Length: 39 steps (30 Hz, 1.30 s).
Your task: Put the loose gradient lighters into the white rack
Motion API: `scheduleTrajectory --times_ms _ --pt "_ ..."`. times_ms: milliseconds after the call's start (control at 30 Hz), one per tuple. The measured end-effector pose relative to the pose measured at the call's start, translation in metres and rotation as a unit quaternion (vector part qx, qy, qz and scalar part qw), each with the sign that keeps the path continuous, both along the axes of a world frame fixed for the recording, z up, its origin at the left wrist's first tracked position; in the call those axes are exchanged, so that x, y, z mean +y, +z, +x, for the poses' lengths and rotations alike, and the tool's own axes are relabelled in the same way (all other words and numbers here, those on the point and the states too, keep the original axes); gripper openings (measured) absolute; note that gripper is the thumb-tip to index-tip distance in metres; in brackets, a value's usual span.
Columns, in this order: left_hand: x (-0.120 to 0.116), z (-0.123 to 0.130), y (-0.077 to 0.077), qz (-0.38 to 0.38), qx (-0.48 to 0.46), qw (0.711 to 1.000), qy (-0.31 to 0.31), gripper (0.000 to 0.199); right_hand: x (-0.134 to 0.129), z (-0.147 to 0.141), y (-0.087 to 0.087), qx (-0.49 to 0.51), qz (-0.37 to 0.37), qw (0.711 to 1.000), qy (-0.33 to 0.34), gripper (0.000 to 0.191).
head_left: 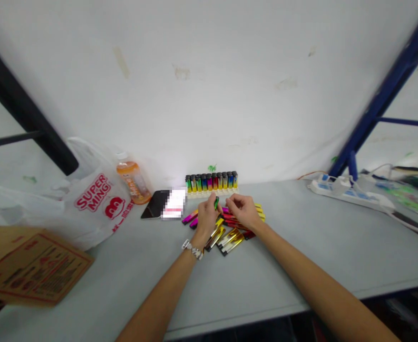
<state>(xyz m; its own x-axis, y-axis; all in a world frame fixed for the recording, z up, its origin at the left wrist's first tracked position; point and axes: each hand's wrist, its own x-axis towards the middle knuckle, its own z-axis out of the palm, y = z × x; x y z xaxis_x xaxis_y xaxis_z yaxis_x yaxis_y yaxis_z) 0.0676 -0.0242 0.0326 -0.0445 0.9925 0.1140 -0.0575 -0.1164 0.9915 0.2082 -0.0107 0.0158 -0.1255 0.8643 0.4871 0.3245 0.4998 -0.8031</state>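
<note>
My left hand (207, 213), with a metal watch at its wrist, is closed around a lighter (216, 203) whose green end shows between thumb and fingers. Just to its right, my right hand (243, 209) is curled in a pinch over the pile; whether anything is in its fingertips I cannot make out. Beneath and around both hands lie loose lighters (231, 241) in shiny gold, red, yellow and magenta. Behind the hands, a row of upright multicoloured lighters (209, 182) stands in a white holder (196, 194) close to the wall.
Left of the lighters lies a tablet or phone (155, 204), partly blurred out. Farther left are an orange drink bottle (133, 179), a white plastic bag (100, 204) and a cardboard box (34, 266). A white power strip (349, 194) with cables sits at the right, beside a blue post (376, 102).
</note>
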Motion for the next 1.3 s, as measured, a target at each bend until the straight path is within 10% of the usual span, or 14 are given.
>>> scheduleTrajectory --times_ms 1300 --pt "0.002 0.003 -0.004 0.039 0.015 0.999 0.001 0.045 0.001 -0.002 -0.005 -0.061 0.004 0.998 -0.015 0.034"
